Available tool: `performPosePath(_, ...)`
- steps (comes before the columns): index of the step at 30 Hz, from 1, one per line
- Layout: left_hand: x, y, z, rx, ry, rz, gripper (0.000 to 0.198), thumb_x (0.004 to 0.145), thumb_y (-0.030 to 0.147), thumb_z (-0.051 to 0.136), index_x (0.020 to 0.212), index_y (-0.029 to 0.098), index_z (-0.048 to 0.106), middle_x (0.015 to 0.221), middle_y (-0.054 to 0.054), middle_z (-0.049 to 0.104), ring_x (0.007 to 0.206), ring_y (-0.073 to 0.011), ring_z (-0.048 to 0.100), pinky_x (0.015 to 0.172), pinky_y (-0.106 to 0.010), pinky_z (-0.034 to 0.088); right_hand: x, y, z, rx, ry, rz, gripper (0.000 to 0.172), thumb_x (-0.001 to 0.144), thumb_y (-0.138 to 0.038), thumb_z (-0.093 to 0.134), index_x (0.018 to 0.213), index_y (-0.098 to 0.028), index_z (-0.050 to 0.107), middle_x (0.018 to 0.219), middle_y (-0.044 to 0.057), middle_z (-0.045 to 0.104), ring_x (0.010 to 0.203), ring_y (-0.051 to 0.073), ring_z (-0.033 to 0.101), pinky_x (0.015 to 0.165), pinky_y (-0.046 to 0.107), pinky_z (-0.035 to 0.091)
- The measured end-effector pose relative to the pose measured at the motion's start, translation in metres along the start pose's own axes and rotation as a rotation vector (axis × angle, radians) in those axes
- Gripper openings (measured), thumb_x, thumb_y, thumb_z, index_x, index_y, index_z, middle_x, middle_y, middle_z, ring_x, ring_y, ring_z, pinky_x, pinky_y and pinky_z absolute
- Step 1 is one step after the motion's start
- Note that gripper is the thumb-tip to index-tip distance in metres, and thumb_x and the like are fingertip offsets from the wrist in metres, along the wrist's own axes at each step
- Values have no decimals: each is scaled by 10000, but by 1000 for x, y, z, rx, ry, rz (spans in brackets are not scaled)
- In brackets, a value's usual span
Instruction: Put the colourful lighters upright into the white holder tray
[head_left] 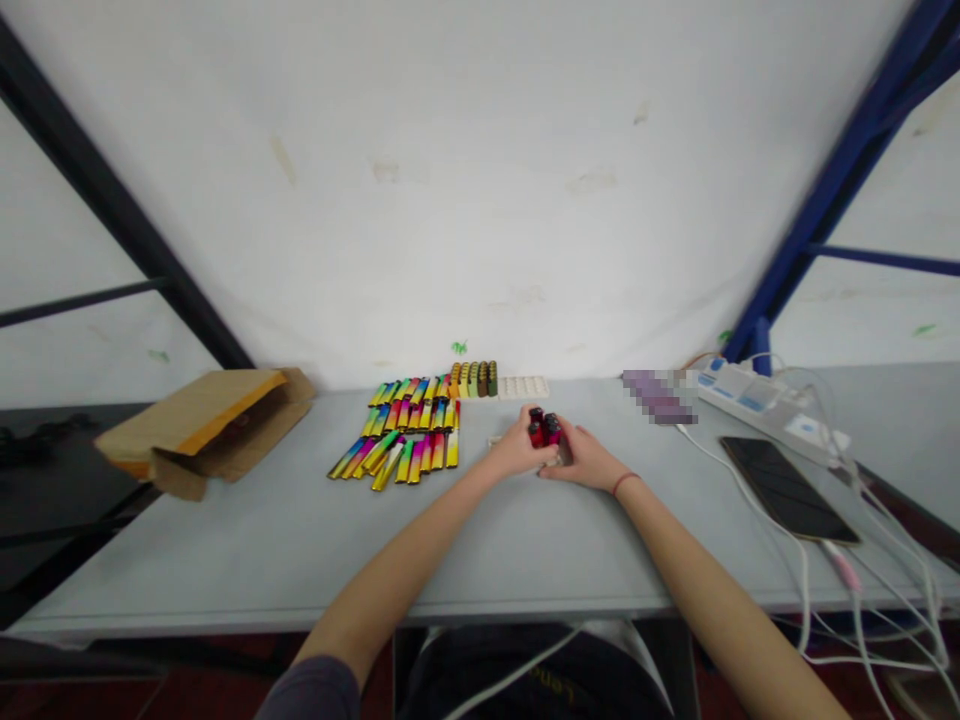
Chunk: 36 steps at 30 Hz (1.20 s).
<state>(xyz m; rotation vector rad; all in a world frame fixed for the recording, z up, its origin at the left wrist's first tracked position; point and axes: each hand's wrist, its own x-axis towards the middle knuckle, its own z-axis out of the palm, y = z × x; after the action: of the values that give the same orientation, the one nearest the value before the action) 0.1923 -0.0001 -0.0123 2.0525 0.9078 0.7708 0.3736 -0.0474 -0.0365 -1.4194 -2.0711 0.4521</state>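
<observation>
My left hand (516, 446) and my right hand (586, 458) meet at the middle of the table. Between them, both sets of fingers close around a small upright cluster of shiny red and magenta tubes (537, 430) with dark tops; their exact kind is too small to make out. A pale piece (493, 441) shows beside my left hand, mostly hidden. To the left lie rows of slim metallic rainbow-coloured tubes (409, 463). Behind these, a block of upright gold-and-green tubes (474, 380) stands next to a white tray with a grid of holes (525, 386).
A brown paper bag (202, 415) lies open at the left. On the right are a dark phone (787, 488), a partly blurred purple item (660, 397) and a white power strip (772, 410) with tangled white cables. The wall borders the table's back.
</observation>
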Motion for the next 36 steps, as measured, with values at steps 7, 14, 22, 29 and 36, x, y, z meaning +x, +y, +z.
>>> performPosePath(7,6,-1,4,122,-27,11,500,666,387,790,1041,180,530,919,-41,635,845,-224,630,805,-358,508,-1,-9,-4,-27,-8,3,843,701,-471,809,1391,-154,442,1210,175,677,1128,338,628,969,497,447)
performPosePath(14,4,1,2,154,-15,6,492,723,390,755,1082,155,515,897,-48,639,816,-225,622,767,-357,504,0,-12,-5,-51,-18,-13,724,720,-457,797,1309,-158,501,1122,140,700,1062,315,645,919,456,460)
performPosePath(22,2,0,-12,2,-119,31,425,892,516,551,1103,147,555,964,-80,668,905,-227,632,869,-380,512,0,-8,-2,-73,10,-27,756,703,-481,802,1324,-161,512,1145,147,696,1035,317,646,919,465,470)
performPosePath(29,5,-6,-27,-176,-108,112,417,904,482,557,1161,162,629,1172,-115,667,1123,-244,609,1036,-407,462,-1,-10,-4,-88,2,-49,741,725,-496,785,1326,-150,523,1150,165,700,1027,327,648,923,480,469)
performPosePath(36,5,-8,-39,9,-112,60,376,872,443,630,1149,193,675,1107,-69,630,1133,-210,586,1081,-349,431,-2,-14,-7,-85,-14,-22,702,734,-496,775,1308,-164,541,1155,159,698,1047,332,640,921,483,470)
